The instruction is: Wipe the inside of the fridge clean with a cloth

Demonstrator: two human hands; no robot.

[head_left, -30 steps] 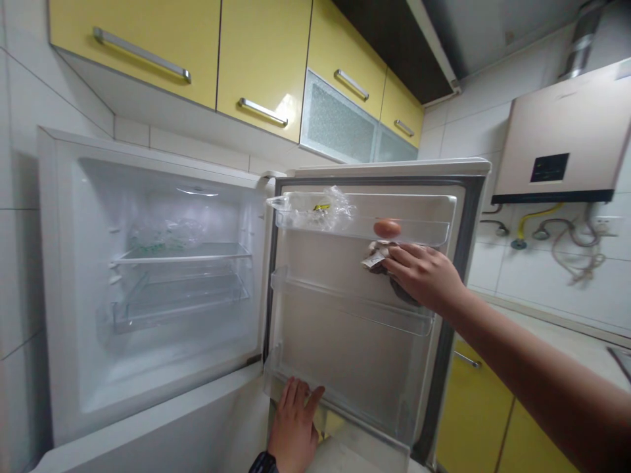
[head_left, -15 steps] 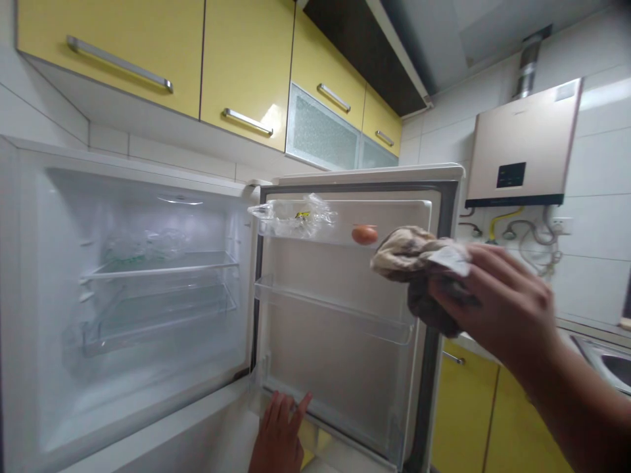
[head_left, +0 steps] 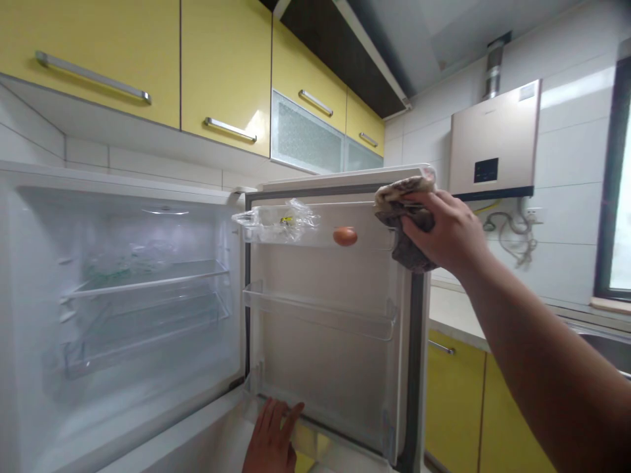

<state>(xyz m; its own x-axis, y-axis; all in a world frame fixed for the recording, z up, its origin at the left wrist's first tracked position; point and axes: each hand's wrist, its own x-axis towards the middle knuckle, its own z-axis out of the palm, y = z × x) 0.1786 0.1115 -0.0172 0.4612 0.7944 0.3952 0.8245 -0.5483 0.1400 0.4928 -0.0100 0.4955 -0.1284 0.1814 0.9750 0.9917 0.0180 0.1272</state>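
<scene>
Raised right hand (head_left: 451, 230) grips one cloth (head_left: 415, 246) at upper outer corner of refrigerator door (head_left: 320, 368); left hand (head_left: 273, 437), part-open, at lower edge. Top rack (head_left: 371, 240): one egg (head_left: 345, 236), one plastic bag (head_left: 298, 220).

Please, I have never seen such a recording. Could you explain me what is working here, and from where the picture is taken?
There is no machine: a person works with two bare hands. One camera, worn on the head, looks forward and down, so you see roughly what the person faces.

Ahead is an open refrigerator. The right hand holds a crumpled cloth at the upper outer corner of its door. The left hand, fingers extended, is at the bottom door shelf.

On the top door shelf are a brown egg and a clear plastic bag. Inside, more crumpled clear plastic lies on the upper shelf.
</scene>
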